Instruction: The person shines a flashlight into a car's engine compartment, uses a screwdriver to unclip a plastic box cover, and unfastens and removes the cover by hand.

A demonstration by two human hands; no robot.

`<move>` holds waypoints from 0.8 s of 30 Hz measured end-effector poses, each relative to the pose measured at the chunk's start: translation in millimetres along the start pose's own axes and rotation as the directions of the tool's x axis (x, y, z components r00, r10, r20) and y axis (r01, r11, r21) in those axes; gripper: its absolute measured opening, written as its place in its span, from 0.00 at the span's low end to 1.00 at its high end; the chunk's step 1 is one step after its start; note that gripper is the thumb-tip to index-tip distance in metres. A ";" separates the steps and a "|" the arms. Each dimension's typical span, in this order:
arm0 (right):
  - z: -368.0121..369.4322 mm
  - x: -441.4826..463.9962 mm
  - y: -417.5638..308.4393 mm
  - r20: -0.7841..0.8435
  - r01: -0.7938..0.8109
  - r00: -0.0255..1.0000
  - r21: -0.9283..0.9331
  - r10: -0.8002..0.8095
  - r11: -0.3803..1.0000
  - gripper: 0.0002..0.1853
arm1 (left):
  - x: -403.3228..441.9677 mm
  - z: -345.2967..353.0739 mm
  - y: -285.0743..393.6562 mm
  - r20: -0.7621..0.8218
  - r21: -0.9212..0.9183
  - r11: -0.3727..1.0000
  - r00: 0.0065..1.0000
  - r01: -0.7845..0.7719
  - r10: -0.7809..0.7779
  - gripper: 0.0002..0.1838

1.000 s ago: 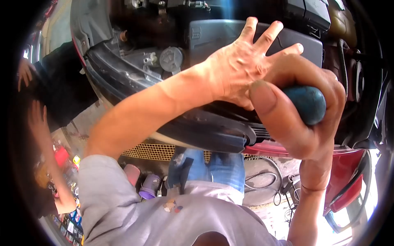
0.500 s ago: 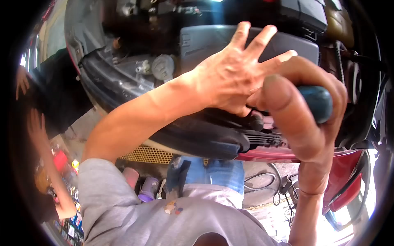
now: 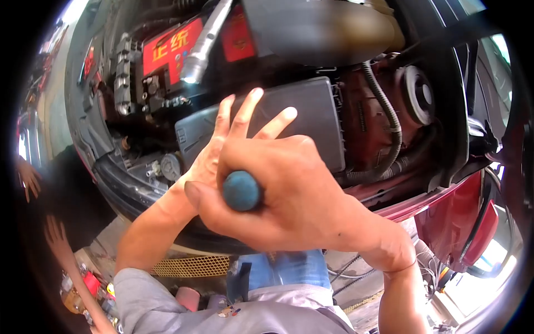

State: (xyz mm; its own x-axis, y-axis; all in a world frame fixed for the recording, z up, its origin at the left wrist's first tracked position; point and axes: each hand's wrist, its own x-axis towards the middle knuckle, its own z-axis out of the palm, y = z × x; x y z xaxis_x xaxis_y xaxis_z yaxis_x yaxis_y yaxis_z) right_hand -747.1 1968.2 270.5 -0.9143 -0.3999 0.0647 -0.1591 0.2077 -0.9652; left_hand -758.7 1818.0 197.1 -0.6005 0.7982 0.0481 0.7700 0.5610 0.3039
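Observation:
My right hand [image 3: 300, 192] is wrapped around a rounded blue handle [image 3: 242, 190]. Only the handle's end faces me, so the rest of the tool is hidden under my fist. Just behind and to the left, my left hand [image 3: 208, 158] reaches over a flat black plastic cover [image 3: 311, 111] in a car's engine bay. Several of its fingers are spread above that cover, while its thumb and part of the palm are hidden by my right hand.
A metal flashlight [image 3: 207, 42] with a lit end slants over the red-labelled battery [image 3: 167, 50]. Ribbed hose [image 3: 386, 106] curves along the right side. The red bumper edge [image 3: 417, 205] runs in front of me. Another person's hands [image 3: 55, 236] show at far left.
My view has shifted, bringing the battery and flashlight into sight. My right fist has moved left with the blue handle and now overlaps my left hand, whose fingers stay spread.

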 end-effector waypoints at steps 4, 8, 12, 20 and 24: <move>-9.0 -10.3 3.1 -0.116 0.062 0.991 0.018 -0.060 0.998 0.16 | 2.1 0.1 1.3 0.001 0.036 0.999 1.000 0.004 -0.004 0.26; -55.8 -42.4 -1.3 -0.314 0.101 0.947 0.098 -0.066 0.990 0.10 | 3.8 15.6 -5.0 -0.115 0.133 0.989 0.990 -0.064 0.079 0.39; -108.4 -77.4 14.0 -0.697 0.318 0.706 0.472 0.127 0.823 0.22 | 4.9 10.3 1.0 -0.099 0.017 0.999 0.994 -0.047 0.048 0.58; -104.3 -72.5 -1.4 -0.496 -0.300 0.690 0.466 0.527 0.832 0.19 | 4.0 9.9 0.0 -0.078 0.022 0.999 0.996 -0.050 0.051 0.57; -101.9 -39.1 -25.8 -0.474 -0.331 0.726 0.394 0.498 0.857 0.27 | 6.1 8.2 0.8 -0.067 0.011 0.999 0.997 -0.041 0.041 0.55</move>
State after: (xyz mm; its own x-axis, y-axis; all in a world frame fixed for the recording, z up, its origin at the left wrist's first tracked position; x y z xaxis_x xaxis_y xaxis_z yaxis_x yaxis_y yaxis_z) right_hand -745.2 2069.5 318.7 -0.9196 0.2367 -0.3135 0.3128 -0.0414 -0.9489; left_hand -759.9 1825.1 189.8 -0.5813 0.8042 0.1239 0.7961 0.5305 0.2911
